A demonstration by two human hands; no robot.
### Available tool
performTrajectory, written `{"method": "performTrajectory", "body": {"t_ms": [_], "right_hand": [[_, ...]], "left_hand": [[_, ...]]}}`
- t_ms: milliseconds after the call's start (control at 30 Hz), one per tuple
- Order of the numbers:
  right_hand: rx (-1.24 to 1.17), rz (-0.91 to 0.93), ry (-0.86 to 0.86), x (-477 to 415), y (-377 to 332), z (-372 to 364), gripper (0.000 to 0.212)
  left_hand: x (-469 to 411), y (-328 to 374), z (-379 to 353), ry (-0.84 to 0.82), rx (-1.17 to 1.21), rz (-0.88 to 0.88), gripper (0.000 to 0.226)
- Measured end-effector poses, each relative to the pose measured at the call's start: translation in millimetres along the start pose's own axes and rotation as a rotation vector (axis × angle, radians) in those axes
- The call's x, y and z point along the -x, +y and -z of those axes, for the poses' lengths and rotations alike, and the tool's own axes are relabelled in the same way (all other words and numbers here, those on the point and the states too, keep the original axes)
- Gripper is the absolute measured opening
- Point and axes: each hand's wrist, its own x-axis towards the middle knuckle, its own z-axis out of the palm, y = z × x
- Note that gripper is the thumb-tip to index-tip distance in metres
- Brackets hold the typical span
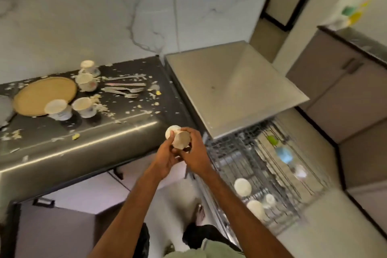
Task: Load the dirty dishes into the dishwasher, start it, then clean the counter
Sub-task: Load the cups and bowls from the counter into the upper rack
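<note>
Two cups (178, 137) are held together in front of the person, just off the rounded edge of the dark tabletop (88, 142). The left hand (167, 157) wraps them from below and the left, the right hand (193, 153) closes on them from the right, so both hands are clamped on the cups. One cup's mouth tips toward the camera; the other sits behind it. The pulled-out dishwasher rack (272, 184) lies down and to the right of the hands, the right hand being nearer to it, so the cups would likely need to swing right and be turned mouth-down. A few pale dishes already sit in that rack, though blur hides detail. Four more cups (85, 81), a round tan plate (41, 95) and some forks (125, 90) wait on the crumb-strewn tabletop, well to the left. Both forearms reach forward, wrists nearly touching.
</note>
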Motion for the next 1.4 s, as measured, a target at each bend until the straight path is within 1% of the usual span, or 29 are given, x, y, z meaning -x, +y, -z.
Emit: {"method": "performTrajectory", "body": {"t_ms": [67, 167, 267, 367, 467, 567, 633, 667, 767, 833, 900, 967, 1000, 1067, 1133, 1233, 1267, 1333, 1400], "right_hand": [[-0.002, -0.021, 0.021, 22, 9, 31, 0.054], [-0.002, -0.100, 0.090, 55, 20, 78, 0.041], [0.073, -0.098, 0.126, 82, 29, 117, 0.032], [0.120, -0.050, 0.110, 111, 45, 158, 0.032], [0.098, -0.035, 0.115, 143, 77, 200, 0.037], [0.076, -0.044, 0.056, 172, 106, 244, 0.044], [0.133, -0.026, 0.024, 192, 121, 271, 0.041], [0.148, -0.011, -0.004, 201, 125, 283, 0.037], [0.077, -0.026, -0.073, 226, 139, 310, 0.027], [0.056, -0.025, -0.124, 234, 148, 327, 0.027], [0.043, -0.037, -0.183, 235, 157, 339, 0.028], [0.033, -0.045, -0.235, 234, 160, 346, 0.031], [0.032, -0.059, -0.251, 233, 162, 349, 0.031], [0.008, -0.119, -0.236, 231, 165, 357, 0.031], [0.032, -0.153, -0.203, 224, 171, 368, 0.041], [0.112, -0.170, -0.325, 215, 186, 383, 0.062], [0.091, -0.188, -0.369, 213, 190, 385, 0.063], [0.016, -0.244, -0.423, 209, 197, 387, 0.056], [-0.019, -0.300, -0.439, 206, 205, 390, 0.054]], "left_hand": [[8, -22, -21, -0.049, -0.013, -0.008, 0.044], [25, -56, -58, -0.221, -0.106, -0.052, 0.041], [36, -88, -88, -0.290, -0.267, -0.089, 0.059], [40, -124, -121, -0.279, -0.348, -0.064, 0.079], [47, -162, -155, -0.236, -0.482, -0.034, 0.072], [61, -206, -193, -0.186, -0.405, 0.016, 0.078], [70, -234, -216, -0.158, -0.309, 0.022, 0.087], [75, -246, -227, -0.148, -0.263, 0.028, 0.087], [91, -276, -243, -0.149, -0.147, 0.038, 0.064], [100, -291, -245, -0.134, -0.147, 0.054, 0.057], [104, -300, -243, -0.119, -0.221, 0.082, 0.053], [102, -304, -243, -0.075, -0.294, 0.107, 0.055], [99, -305, -245, -0.039, -0.325, 0.109, 0.058], [94, -306, -249, 0.016, -0.357, 0.091, 0.051], [86, -308, -253, 0.016, -0.369, 0.095, 0.042], [78, -318, -258, -0.018, -0.339, 0.130, 0.037], [75, -322, -259, -0.020, -0.308, 0.143, 0.037], [69, -331, -260, -0.014, -0.258, 0.165, 0.035], [65, -338, -263, -0.007, -0.242, 0.176, 0.035]]}}
